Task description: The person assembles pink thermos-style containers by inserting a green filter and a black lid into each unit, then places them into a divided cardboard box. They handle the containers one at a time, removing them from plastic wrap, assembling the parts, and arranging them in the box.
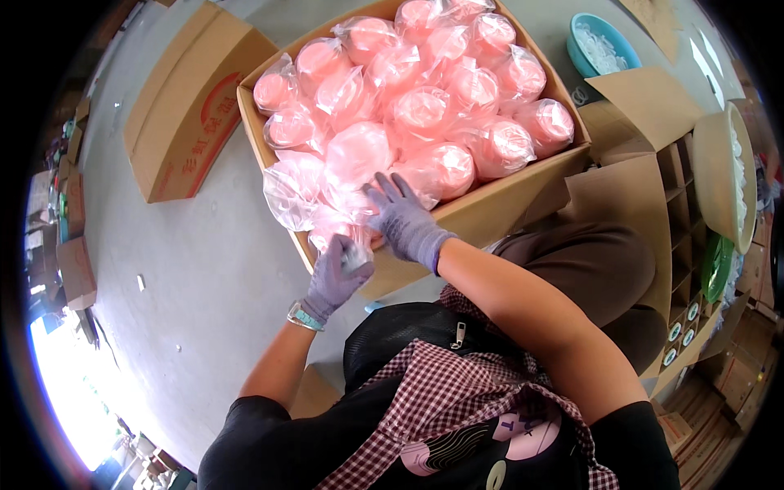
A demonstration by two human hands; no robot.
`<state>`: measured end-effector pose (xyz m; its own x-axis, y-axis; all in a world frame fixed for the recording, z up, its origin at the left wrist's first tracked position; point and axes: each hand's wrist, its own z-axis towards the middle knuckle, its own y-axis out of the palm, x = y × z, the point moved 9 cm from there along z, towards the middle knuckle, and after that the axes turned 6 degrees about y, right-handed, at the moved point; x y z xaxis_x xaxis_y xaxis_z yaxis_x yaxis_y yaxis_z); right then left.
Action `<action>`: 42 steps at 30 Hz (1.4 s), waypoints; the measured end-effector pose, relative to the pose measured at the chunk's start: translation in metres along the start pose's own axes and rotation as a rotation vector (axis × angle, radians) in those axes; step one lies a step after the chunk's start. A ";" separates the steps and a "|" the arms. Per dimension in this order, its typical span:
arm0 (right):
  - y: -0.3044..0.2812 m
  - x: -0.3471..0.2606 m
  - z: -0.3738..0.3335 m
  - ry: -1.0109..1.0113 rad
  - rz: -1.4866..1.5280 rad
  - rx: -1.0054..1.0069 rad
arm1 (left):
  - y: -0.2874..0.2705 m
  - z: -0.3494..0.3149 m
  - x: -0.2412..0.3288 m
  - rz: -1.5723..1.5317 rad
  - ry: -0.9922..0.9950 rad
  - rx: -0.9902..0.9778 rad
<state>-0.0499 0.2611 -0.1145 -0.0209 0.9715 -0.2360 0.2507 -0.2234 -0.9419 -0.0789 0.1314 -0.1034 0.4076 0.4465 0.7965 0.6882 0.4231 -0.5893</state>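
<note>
A large cardboard box [496, 192] in front of me holds several pink round-topped cylinders [420, 113], each wrapped in a clear plastic bag. Both of my hands wear grey-purple gloves. At the box's near left corner, my left hand [335, 276] is closed around bunched clear plastic [357, 260], apparently the end of one bag. My right hand [403, 220] lies with fingers stretched out against the wrapped cylinders beside it, gripping nothing. Next to its fingertips, a loosely wrapped pink piece [358, 155] sits among the others. What lies under the crumpled plastic is hidden.
A closed cardboard carton [184, 106] lies on the grey floor [155, 278] at the left. A blue basin [581, 53] with whitish pieces stands at the far right. Nearer on the right are an open divided carton [679, 220], a cream tub [712, 175] and a green tray [718, 265].
</note>
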 end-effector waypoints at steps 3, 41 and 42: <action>0.010 0.011 0.008 0.058 -0.010 -0.001 | -0.015 0.002 -0.029 0.060 -0.118 0.200; 0.002 0.057 0.003 0.224 0.411 -0.099 | 0.025 0.141 -0.014 0.979 0.651 -0.329; 0.002 0.062 0.002 0.245 0.423 -0.084 | 0.029 0.144 -0.015 0.970 0.649 -0.328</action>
<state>-0.0525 0.3202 -0.1316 0.3254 0.7890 -0.5212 0.2656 -0.6052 -0.7504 -0.1519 0.2509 -0.1515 0.9985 -0.0514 0.0175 0.0107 -0.1302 -0.9914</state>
